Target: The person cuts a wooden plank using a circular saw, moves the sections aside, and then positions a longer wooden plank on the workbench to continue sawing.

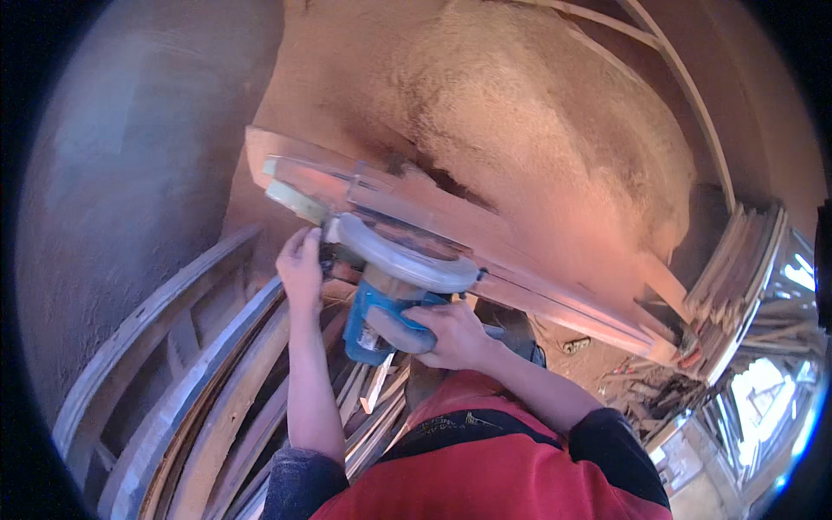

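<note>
A circular saw [368, 322] with a blue motor housing and a curved silver blade guard [412, 263] sits on a long reddish wooden plank [563, 303]. The plank slants from upper left to lower right in front of me. My right hand [455, 334] is wrapped round the saw's rear handle. My left hand [301, 260] is closed at the saw's front end, on a dark part that its fingers partly hide. Just beyond that hand, a pale, flat piece [295, 199] lies on the plank, slightly blurred. The guard hides the blade.
A large heap of sawdust [520, 104] rises behind the plank. Long curved-looking timber pieces [217, 425] fill the lower left, close to my left forearm. Stacked boards [735, 273] stand at the right, with scrap wood [650, 390] below them. A grey wall [147, 113] is on the left.
</note>
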The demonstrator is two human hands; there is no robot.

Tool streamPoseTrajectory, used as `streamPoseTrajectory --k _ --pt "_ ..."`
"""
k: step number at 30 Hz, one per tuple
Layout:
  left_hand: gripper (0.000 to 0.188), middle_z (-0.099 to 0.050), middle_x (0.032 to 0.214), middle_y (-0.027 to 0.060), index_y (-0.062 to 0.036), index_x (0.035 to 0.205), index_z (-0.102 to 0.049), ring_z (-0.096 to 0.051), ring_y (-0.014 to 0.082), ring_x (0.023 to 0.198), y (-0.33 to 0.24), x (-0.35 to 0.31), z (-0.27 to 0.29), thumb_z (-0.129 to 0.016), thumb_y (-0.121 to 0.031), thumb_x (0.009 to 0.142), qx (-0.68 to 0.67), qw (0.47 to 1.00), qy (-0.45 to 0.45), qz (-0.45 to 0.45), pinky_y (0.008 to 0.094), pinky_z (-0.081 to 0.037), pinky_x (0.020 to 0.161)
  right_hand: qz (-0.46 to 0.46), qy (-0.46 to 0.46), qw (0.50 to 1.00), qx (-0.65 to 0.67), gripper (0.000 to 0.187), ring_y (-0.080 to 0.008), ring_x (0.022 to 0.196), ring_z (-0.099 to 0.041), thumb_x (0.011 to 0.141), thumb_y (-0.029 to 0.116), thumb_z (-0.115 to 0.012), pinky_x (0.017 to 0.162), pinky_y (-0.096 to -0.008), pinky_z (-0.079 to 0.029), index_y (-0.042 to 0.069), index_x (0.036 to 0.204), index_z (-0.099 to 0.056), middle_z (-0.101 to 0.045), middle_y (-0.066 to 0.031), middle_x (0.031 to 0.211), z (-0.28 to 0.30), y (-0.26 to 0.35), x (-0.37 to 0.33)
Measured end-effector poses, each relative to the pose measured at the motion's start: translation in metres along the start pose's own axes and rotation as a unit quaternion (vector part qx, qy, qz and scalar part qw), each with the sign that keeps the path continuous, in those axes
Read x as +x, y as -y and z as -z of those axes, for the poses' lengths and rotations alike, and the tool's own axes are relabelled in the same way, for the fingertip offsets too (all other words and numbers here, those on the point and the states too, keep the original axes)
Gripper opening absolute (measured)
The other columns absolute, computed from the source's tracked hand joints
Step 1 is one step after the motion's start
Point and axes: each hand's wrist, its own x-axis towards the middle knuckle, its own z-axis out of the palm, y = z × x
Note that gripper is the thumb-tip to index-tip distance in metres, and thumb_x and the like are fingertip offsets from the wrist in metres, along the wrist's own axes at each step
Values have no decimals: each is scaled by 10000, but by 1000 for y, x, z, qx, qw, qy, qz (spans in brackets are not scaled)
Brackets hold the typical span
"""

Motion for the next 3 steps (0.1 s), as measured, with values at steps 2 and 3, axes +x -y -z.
streamPoseTrajectory --k 2,3 --pt "416 -719 1037 124 86 1190 -675 -652 159 908 0 7 9 -711 -241 935 -40 999 5 33 289 -516 837 -4 3 1000 2 580 -347 962 -702 705 247 -753 832 -458 -564 89 1250 -633 -722 -182 1059 1 6 11" --pt "411 -720 1048 129 83 1199 -673 -656 160 913 -1 15 15 -709 -230 936 -43 999 11 30 287 -518 840 3 9 1000 3 600 -342 974 -702 709 253 -751 849 -454 -564 97 1273 -620 -720 -183 1074 1 13 19"
